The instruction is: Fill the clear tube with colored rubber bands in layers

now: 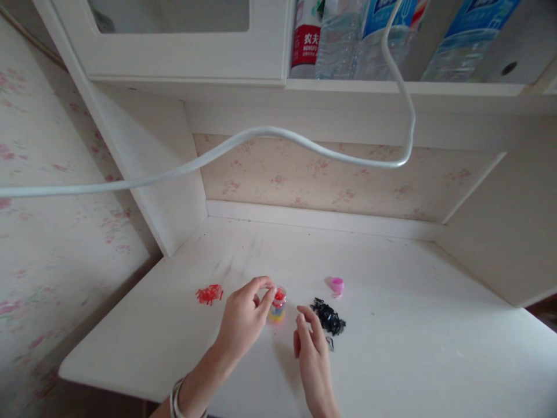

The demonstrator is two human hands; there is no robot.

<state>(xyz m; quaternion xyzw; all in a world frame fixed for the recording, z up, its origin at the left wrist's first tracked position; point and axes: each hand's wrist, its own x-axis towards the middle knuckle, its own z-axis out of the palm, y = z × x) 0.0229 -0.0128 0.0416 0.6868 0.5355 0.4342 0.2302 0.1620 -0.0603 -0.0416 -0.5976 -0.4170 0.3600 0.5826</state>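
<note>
A small clear jar [277, 310] stands upright on the white table, with yellow, blue and red layers of small pieces inside. My left hand [248, 310] is at its mouth, thumb and fingertips pinched together; whatever is between them is too small to make out. To the right of the jar is my right hand [311, 348], fingers loosely curled, with a gap between thumb and forefinger and nothing visible there. Just beyond that hand lies a heap of black bands [329, 318]. A heap of small red bands [209, 294] sits left of the jar. Behind the black heap is a pink cap [337, 285].
The white table [391, 360] is enclosed by a side panel [148, 157] and a back strip [304, 215]. Overhead, a cabinet [187, 58] holds several plastic bottles [339, 46]. A white cable [261, 132] hangs across the view in front.
</note>
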